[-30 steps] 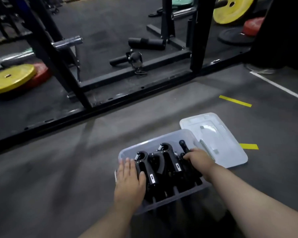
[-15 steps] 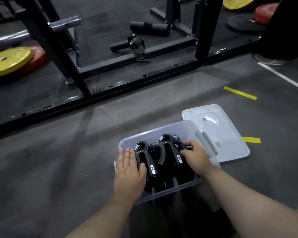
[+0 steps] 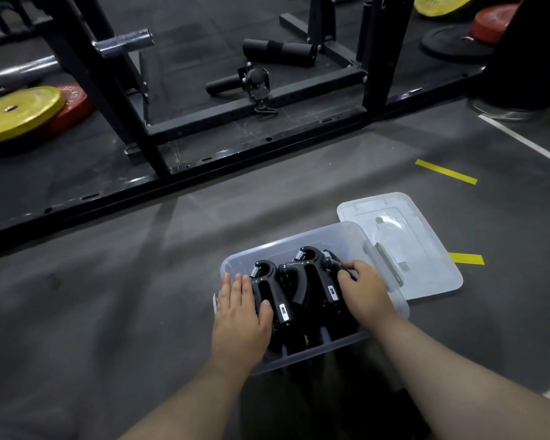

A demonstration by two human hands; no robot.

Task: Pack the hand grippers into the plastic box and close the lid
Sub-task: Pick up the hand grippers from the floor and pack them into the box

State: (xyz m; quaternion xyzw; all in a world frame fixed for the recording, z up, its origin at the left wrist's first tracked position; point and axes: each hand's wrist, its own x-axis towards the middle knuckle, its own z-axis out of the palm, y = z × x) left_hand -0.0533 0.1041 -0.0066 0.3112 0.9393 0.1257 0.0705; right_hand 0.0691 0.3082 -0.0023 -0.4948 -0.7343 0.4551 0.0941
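Nearest, two bare arms coming in from the bottom. Left hand (image 3: 240,308) flat, fingers straight and close together, lying on the left side of the clear plastic box (image 3: 299,242), thumb touching the handle of the left-most gripper. Right hand (image 3: 364,287) apart from it on the right side of the box, fingers bent around the top of the right-most gripper. Black hand grippers (image 3: 288,293) side by side inside the box, silver springs at their far ends, small white labels on two handles, too small to read. Box on the grey floor, still with no lid on. Clear lid (image 3: 426,249) flat on the floor just behind and right of the box, touching it. Yellow tape strip (image 3: 465,258) by the lid, another (image 3: 445,172) further off. Farther away, a black metal rack (image 3: 267,122), a yellow weight plate (image 3: 16,112) on a red plate (image 3: 73,103) with letters too blurry to read.
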